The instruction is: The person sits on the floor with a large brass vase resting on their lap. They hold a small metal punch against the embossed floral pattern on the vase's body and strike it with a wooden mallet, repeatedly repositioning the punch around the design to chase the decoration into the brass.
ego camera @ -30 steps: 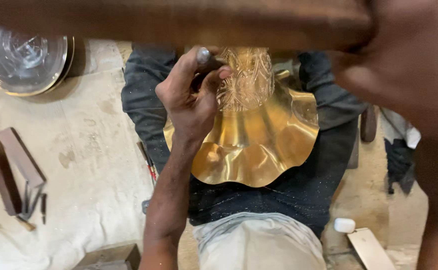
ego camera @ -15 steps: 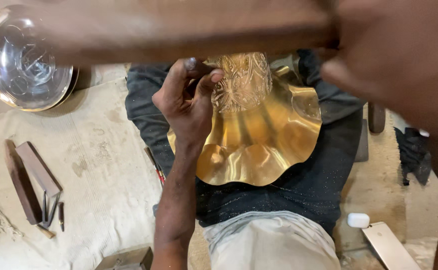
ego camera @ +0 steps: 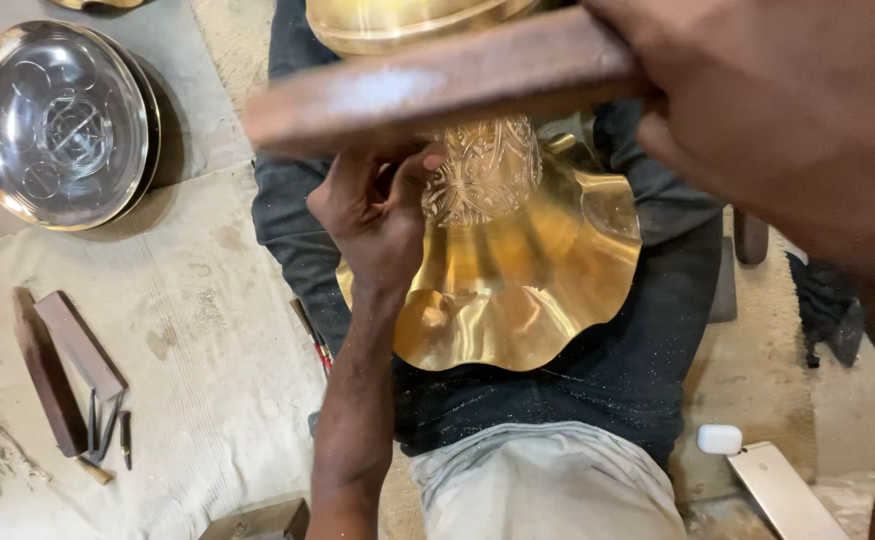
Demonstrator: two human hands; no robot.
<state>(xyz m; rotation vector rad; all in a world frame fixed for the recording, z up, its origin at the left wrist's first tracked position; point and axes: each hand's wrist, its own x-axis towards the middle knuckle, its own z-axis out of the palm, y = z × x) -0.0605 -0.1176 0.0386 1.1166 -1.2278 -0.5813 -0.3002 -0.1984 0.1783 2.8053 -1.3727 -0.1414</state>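
Brass on our lap: the fluted vessel (ego camera: 518, 280) lies with its neck pointing away, our left hand (ego camera: 373, 215) curled round that engraved neck. Our right hand (ego camera: 788, 110) clamps the wooden mallet (ego camera: 438, 85) crosswise just above.

One screen-bearing item is recorded, a flat rectangular phone (ego camera: 783, 488) with a pale metallic face, laid at an angle on the floor at lower right, just beside a small white rounded case (ego camera: 720, 439); no packages, labels or signs are seen.
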